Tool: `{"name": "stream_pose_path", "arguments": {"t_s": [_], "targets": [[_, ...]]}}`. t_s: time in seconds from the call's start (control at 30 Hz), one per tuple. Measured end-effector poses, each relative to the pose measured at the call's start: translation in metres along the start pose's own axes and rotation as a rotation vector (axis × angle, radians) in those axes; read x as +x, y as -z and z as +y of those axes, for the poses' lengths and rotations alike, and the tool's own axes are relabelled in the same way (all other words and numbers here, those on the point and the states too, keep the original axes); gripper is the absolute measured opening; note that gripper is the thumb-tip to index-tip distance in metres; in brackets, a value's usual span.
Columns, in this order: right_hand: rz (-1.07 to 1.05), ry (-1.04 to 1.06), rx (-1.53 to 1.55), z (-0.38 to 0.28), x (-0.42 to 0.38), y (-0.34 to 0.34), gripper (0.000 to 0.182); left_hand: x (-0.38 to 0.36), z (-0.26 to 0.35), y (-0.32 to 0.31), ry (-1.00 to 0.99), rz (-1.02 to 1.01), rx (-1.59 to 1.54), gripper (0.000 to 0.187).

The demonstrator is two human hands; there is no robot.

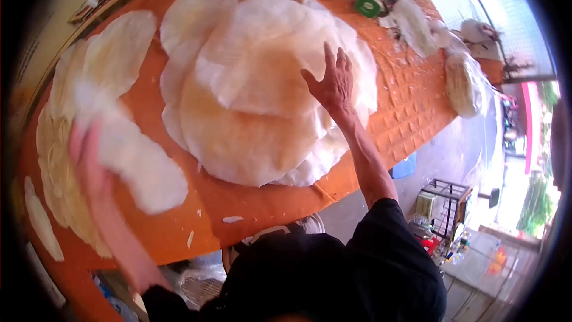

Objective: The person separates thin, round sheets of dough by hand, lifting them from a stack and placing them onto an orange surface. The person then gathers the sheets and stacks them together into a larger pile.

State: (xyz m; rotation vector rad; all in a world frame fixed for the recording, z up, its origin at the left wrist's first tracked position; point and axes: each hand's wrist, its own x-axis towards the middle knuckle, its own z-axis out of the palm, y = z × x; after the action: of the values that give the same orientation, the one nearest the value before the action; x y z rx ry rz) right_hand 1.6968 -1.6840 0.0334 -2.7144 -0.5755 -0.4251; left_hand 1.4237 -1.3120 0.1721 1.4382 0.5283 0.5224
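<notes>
From where I am standing, the person at the orange cloth-like covered counter (208, 220) is keeping 2 bare hands well apart, with a broad stack of thin, round, white fibrous sheets (250, 146) lying between them. The oblong, soft white fibrous piece (149, 170) is lying to the left of that stack, and its long axis is slanting from the far left toward the near right, so its rounded lower end is pointing back toward the person's body. The left hand (86, 143) is clearly the nearer of the 2 to this piece: it is reaching along its left side, with its fingers meeting the far end, but it is showing as a blur, and I cannot tell whether it is pinching the piece or only touching it. Beyond and beside that hand, a layered pile of cream-coloured oval sheets (116, 50) is running along the left side of the counter, and 1 slim pale strip (42, 220) is lying apart, nearer the left edge. The right hand (332, 83) is spreading its fingers wide over the right part of the round stack, gripping nothing that I can see; whether its palm is touching the top sheet, I cannot tell. The oblong piece is lying across to its left, beyond the stack.
</notes>
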Motion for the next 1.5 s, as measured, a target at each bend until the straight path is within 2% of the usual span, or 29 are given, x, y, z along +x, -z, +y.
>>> {"name": "stream_pose_path", "arguments": {"t_s": [0.07,0.1,0.13,0.17,0.2,0.23,0.3,0.33,0.37,0.4,0.43,0.5,0.6,0.67,0.7,0.73,0.8,0.87,0.9,0.93,1.0,1.03,1.13,1.2,1.23,1.33,1.4,1.47,1.5], "targets": [[-0.230,0.107,-0.053,0.001,-0.008,-0.022,0.074,0.025,-0.020,-0.075,0.003,-0.040,0.477,0.024],[-0.226,0.113,0.014,0.003,-0.012,-0.031,0.069,0.039,-0.034,-0.113,-0.142,-0.455,0.307,0.026],[-0.223,0.117,0.079,0.006,-0.017,-0.039,0.065,0.029,-0.036,-0.152,-0.094,-0.597,0.393,0.030],[-0.283,0.162,-0.090,0.018,-0.023,-0.050,0.060,0.019,-0.039,-0.191,-0.056,-0.744,0.480,0.035],[-0.336,0.212,-0.263,0.030,-0.026,-0.058,0.055,0.012,-0.077,-0.211,-0.363,-0.721,0.451,0.043],[-0.321,0.184,-0.090,0.029,-0.029,-0.049,0.054,0.012,-0.096,-0.212,-0.391,-0.666,0.523,0.045],[-0.443,0.199,0.057,0.039,-0.026,-0.034,0.047,0.017,-0.125,-0.198,-0.442,-0.564,0.678,0.050],[-0.436,0.232,0.011,0.047,-0.029,-0.036,0.045,0.033,-0.142,-0.176,-0.448,-0.500,0.696,0.047],[-0.428,0.264,-0.034,0.055,-0.031,-0.038,0.042,0.050,-0.164,-0.157,-0.225,-0.335,0.608,0.045],[-0.280,0.281,-0.087,0.054,-0.039,-0.041,0.042,0.071,-0.175,-0.136,0.016,-0.177,0.471,0.042],[-0.251,0.183,-0.030,0.039,-0.039,-0.029,0.044,0.098,-0.193,-0.114,0.036,-0.013,0.357,0.042],[-0.267,0.145,-0.140,0.040,-0.042,-0.018,0.052,0.150,-0.206,-0.080,0.021,0.260,0.600,0.041],[-0.140,0.121,-0.162,0.069,-0.050,-0.008,0.051,0.214,-0.234,-0.054,-0.133,0.367,0.871,0.037],[-0.021,0.035,-0.122,0.095,-0.060,0.000,0.045,0.232,-0.219,-0.055,0.084,0.302,0.609,0.027],[-0.023,-0.037,-0.129,0.118,-0.071,0.000,0.045,0.246,-0.224,-0.056,0.165,0.268,0.284,0.022],[-0.025,-0.109,-0.136,0.139,-0.084,0.000,0.044,0.253,-0.216,-0.061,0.280,0.251,0.203,0.020],[-0.039,-0.322,0.079,0.174,-0.113,-0.005,0.047,0.278,-0.232,-0.055,0.445,0.149,-0.041,0.018],[-0.040,-0.447,0.166,0.183,-0.134,-0.006,0.050,0.284,-0.220,-0.067,0.411,0.121,0.116,0.017],[-0.043,-0.362,0.074,0.184,-0.144,-0.007,0.048,0.284,-0.214,-0.073,0.394,0.108,0.195,0.017],[-0.049,-0.275,-0.015,0.186,-0.154,-0.009,0.047,0.288,-0.215,-0.076,0.355,0.106,0.142,0.017],[0.005,-0.217,0.097,0.188,-0.155,-0.013,0.049,0.302,-0.214,-0.084,0.275,0.083,0.035,0.018],[-0.029,-0.265,0.038,0.187,-0.155,-0.013,0.048,0.306,-0.205,-0.086,0.203,0.069,0.073,0.018],[-0.025,-0.284,0.047,0.166,-0.140,-0.005,0.044,0.320,-0.131,-0.098,-0.116,-0.029,0.158,0.026],[-0.007,-0.312,0.036,0.172,-0.142,-0.009,0.041,0.323,-0.053,-0.119,-0.295,-0.065,0.554,0.023],[-0.014,-0.326,-0.045,0.170,-0.142,-0.008,0.038,0.309,-0.017,-0.140,-0.430,-0.129,0.567,0.022],[0.040,-0.308,0.036,0.178,-0.144,-0.012,0.033,0.221,0.072,-0.211,-0.766,-0.286,0.680,0.017],[0.067,-0.290,0.035,0.182,-0.147,-0.013,0.029,0.199,0.087,-0.224,-0.973,-0.148,0.946,0.019],[0.190,-0.293,0.126,0.174,-0.142,-0.004,0.026,0.149,0.086,-0.230,-1.068,-0.439,0.973,0.017],[0.201,-0.387,0.220,0.170,-0.138,0.008,0.026,0.125,0.070,-0.234,-1.160,-0.530,0.906,0.012]]}}
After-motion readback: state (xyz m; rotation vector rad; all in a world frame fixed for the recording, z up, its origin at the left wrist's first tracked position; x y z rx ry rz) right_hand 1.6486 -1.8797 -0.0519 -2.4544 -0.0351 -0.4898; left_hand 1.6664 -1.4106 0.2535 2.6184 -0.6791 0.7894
